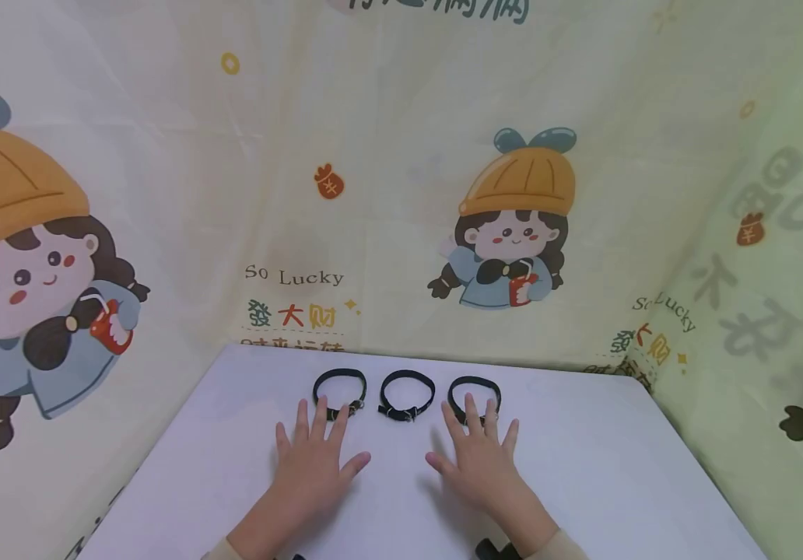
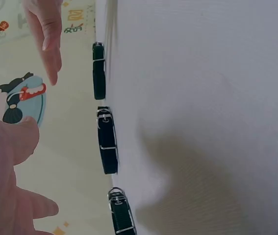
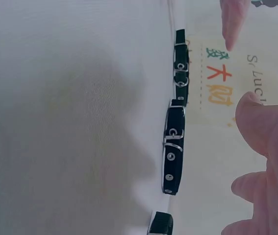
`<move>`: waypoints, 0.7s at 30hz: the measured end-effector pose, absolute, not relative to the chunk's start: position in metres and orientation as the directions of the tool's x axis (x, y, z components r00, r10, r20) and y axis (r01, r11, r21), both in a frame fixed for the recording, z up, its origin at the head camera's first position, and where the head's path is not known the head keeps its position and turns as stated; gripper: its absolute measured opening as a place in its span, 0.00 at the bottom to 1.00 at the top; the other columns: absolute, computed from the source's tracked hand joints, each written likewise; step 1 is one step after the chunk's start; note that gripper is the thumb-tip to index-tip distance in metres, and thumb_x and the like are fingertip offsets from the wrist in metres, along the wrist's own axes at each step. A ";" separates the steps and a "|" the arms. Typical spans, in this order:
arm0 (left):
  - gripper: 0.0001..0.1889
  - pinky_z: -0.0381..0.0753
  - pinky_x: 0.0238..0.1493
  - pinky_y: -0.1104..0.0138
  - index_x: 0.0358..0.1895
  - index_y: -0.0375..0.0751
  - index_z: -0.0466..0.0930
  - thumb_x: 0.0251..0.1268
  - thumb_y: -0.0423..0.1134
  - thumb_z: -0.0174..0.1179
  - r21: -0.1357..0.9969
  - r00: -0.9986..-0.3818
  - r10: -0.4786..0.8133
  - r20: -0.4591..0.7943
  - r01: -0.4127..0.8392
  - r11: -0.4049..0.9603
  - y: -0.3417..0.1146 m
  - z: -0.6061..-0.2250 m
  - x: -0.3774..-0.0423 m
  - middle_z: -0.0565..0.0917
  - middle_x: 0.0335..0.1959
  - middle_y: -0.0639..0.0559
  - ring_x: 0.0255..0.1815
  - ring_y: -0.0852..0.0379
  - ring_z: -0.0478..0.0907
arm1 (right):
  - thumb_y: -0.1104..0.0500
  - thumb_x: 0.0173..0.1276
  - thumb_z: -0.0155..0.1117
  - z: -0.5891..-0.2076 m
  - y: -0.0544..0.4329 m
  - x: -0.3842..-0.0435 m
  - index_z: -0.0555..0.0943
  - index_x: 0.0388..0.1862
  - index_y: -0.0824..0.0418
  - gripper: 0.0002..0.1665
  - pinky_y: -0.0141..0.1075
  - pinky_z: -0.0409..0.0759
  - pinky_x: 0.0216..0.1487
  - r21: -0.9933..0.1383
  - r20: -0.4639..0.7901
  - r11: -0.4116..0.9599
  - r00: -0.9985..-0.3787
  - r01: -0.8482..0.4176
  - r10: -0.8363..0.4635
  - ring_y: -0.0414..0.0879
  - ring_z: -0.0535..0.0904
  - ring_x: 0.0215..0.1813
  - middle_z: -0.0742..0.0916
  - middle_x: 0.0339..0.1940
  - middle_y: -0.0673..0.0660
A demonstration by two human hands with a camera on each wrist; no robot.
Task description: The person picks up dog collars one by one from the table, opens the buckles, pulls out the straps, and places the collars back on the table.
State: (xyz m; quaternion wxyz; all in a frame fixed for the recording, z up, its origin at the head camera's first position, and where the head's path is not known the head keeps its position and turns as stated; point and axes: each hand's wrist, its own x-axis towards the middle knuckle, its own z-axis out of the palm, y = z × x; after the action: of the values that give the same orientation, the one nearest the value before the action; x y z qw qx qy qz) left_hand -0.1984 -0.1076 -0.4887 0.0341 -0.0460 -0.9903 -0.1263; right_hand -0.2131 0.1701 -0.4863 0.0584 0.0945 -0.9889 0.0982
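Three dark buckled collars, looking like pet collars, stand on edge as rings in a row near the table's far side. In the head view my left hand hovers palm down with spread fingers, its fingertips overlapping the left collar. My right hand is spread likewise, its fingertips overlapping the right collar. Between them sits the middle collar, its metal buckle facing me. The right wrist view shows metal eyelets along the middle collar. Both hands hold nothing and cast shadows on the tabletop.
The white table has its far edge close behind the collars. A cream cloth printed with cartoon figures and lettering hangs at the back and sides. Dark objects show near the wrists at the bottom of the head view.
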 end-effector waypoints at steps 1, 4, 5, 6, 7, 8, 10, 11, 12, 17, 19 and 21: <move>0.47 0.40 0.77 0.18 0.86 0.50 0.59 0.73 0.72 0.58 0.254 -0.994 0.083 0.073 0.099 0.962 -0.108 -0.488 -0.199 0.51 0.89 0.33 0.89 0.24 0.40 | 0.26 0.73 0.62 -0.486 0.169 -0.214 0.63 0.87 0.45 0.51 0.87 0.38 0.75 -0.185 0.135 0.962 -0.975 -0.201 -0.178 0.78 0.44 0.89 0.61 0.89 0.67; 0.47 0.39 0.77 0.19 0.87 0.50 0.59 0.74 0.71 0.58 0.264 -0.994 0.084 0.068 0.099 0.959 -0.108 -0.488 -0.204 0.51 0.89 0.33 0.89 0.24 0.39 | 0.27 0.74 0.62 -0.484 0.166 -0.217 0.64 0.87 0.46 0.50 0.87 0.39 0.75 -0.187 0.139 0.959 -0.972 -0.213 -0.188 0.78 0.46 0.89 0.62 0.89 0.66; 0.46 0.39 0.77 0.19 0.87 0.50 0.59 0.74 0.70 0.58 0.269 -0.994 0.085 0.069 0.100 0.958 -0.109 -0.488 -0.205 0.51 0.89 0.33 0.89 0.24 0.39 | 0.28 0.74 0.63 -0.484 0.165 -0.218 0.65 0.86 0.46 0.49 0.87 0.40 0.75 -0.187 0.146 0.957 -0.970 -0.220 -0.194 0.77 0.47 0.88 0.62 0.89 0.66; 0.46 0.39 0.77 0.19 0.87 0.50 0.59 0.74 0.70 0.58 0.270 -0.994 0.085 0.069 0.101 0.958 -0.110 -0.487 -0.206 0.52 0.89 0.33 0.89 0.24 0.39 | 0.28 0.74 0.64 -0.483 0.165 -0.219 0.66 0.86 0.46 0.49 0.87 0.42 0.75 -0.187 0.154 0.955 -0.967 -0.228 -0.201 0.77 0.48 0.88 0.63 0.89 0.66; 0.46 0.39 0.77 0.19 0.87 0.51 0.58 0.75 0.69 0.58 0.267 -0.994 0.085 0.071 0.102 0.958 -0.111 -0.487 -0.207 0.52 0.89 0.33 0.89 0.24 0.39 | 0.29 0.74 0.64 -0.483 0.164 -0.220 0.66 0.86 0.45 0.48 0.87 0.42 0.74 -0.193 0.163 0.952 -0.964 -0.238 -0.208 0.77 0.49 0.88 0.64 0.88 0.66; 0.45 0.39 0.77 0.19 0.87 0.51 0.59 0.75 0.68 0.59 0.266 -0.993 0.086 0.076 0.104 0.958 -0.112 -0.486 -0.208 0.53 0.89 0.33 0.89 0.24 0.39 | 0.29 0.73 0.65 -0.482 0.163 -0.222 0.67 0.85 0.45 0.47 0.87 0.43 0.74 -0.197 0.169 0.949 -0.962 -0.246 -0.214 0.77 0.50 0.88 0.64 0.88 0.66; 0.44 0.41 0.77 0.19 0.87 0.51 0.59 0.76 0.67 0.59 0.261 -0.992 0.088 0.085 0.108 0.959 -0.114 -0.485 -0.210 0.54 0.88 0.33 0.89 0.23 0.41 | 0.30 0.73 0.66 -0.481 0.161 -0.224 0.68 0.85 0.44 0.46 0.87 0.45 0.74 -0.208 0.176 0.943 -0.959 -0.258 -0.223 0.77 0.51 0.88 0.64 0.88 0.65; 0.43 0.41 0.77 0.19 0.87 0.52 0.59 0.76 0.67 0.58 0.257 -0.993 0.088 0.084 0.107 0.960 -0.115 -0.485 -0.211 0.55 0.88 0.33 0.89 0.23 0.40 | 0.30 0.73 0.67 -0.481 0.160 -0.225 0.68 0.84 0.43 0.46 0.87 0.45 0.74 -0.212 0.178 0.941 -0.957 -0.263 -0.227 0.77 0.51 0.88 0.64 0.89 0.65; 0.43 0.42 0.77 0.19 0.87 0.52 0.58 0.77 0.66 0.58 0.255 -0.993 0.088 0.082 0.106 0.961 -0.116 -0.485 -0.212 0.55 0.88 0.33 0.89 0.23 0.40 | 0.30 0.73 0.67 -0.480 0.159 -0.226 0.69 0.84 0.43 0.46 0.87 0.45 0.74 -0.218 0.177 0.939 -0.957 -0.267 -0.231 0.77 0.51 0.88 0.64 0.89 0.64; 0.42 0.42 0.77 0.18 0.86 0.49 0.60 0.78 0.63 0.60 0.273 -0.993 0.081 0.080 0.100 0.957 -0.121 -0.482 -0.216 0.55 0.88 0.32 0.89 0.22 0.40 | 0.31 0.71 0.70 -0.481 0.153 -0.233 0.69 0.84 0.42 0.47 0.87 0.45 0.74 -0.219 0.179 0.930 -0.949 -0.295 -0.259 0.76 0.51 0.88 0.64 0.89 0.62; 0.41 0.43 0.76 0.18 0.86 0.48 0.61 0.78 0.61 0.60 0.287 -0.993 0.081 0.087 0.103 0.953 -0.123 -0.481 -0.218 0.55 0.88 0.32 0.89 0.22 0.40 | 0.32 0.70 0.71 -0.481 0.150 -0.236 0.69 0.84 0.43 0.47 0.87 0.46 0.74 -0.222 0.189 0.924 -0.944 -0.310 -0.271 0.76 0.52 0.88 0.65 0.89 0.62; 0.40 0.44 0.77 0.19 0.85 0.47 0.62 0.79 0.60 0.60 0.299 -0.992 0.085 0.095 0.110 0.948 -0.125 -0.480 -0.219 0.55 0.88 0.32 0.88 0.22 0.41 | 0.33 0.70 0.73 -0.482 0.146 -0.238 0.70 0.83 0.43 0.47 0.87 0.47 0.74 -0.229 0.195 0.918 -0.940 -0.322 -0.281 0.76 0.53 0.88 0.65 0.89 0.62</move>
State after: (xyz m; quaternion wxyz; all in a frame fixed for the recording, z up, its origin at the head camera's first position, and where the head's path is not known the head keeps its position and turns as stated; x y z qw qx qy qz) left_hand -0.2188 -0.1247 -0.4802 0.0405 -0.0496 -0.9861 -0.1536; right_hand -0.2385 0.1460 -0.4817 0.0794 0.1544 -0.9762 0.1301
